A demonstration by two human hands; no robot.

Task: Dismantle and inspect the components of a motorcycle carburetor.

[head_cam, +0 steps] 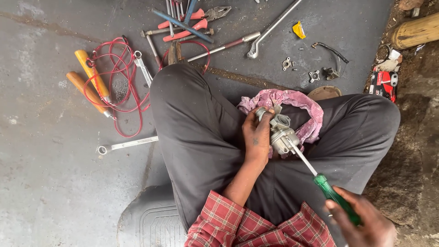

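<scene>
Both hands are busy over the lap of a person who sits on the floor. The left hand [257,137] is wrapped around a small grey metal part [280,135], fingers curled tight on it. The right hand [363,222] is closed around the green handle of a screwdriver [320,177]. The tip of the screwdriver touches the metal part on its lower right side.

The metal part sits in the middle of the lap, between the two knees in dark trousers [196,132]. A pink cloth [292,103] lies just behind the metal part, touching it. Two red checked sleeves [256,226] show below the metal part.

Up and to the left of the metal part, on the grey floor [45,183], lie many tools. A red wire [116,82] curls in loops there, around two tools with orange handles [89,82]. A silver wrench [125,145] lies to the left of the metal part, beside the left knee. Red pliers [196,20] lie far above the metal part, at the top. A long silver bar [272,28] lies above the metal part too. A small yellow scrap [298,30] lies near that bar. Little metal bits [299,71] and a black wire [331,52] lie above and to the right of the metal part. A red box [383,84] lies far to the right of the metal part. A grey mat [153,222] lies below and to the left of it.
</scene>
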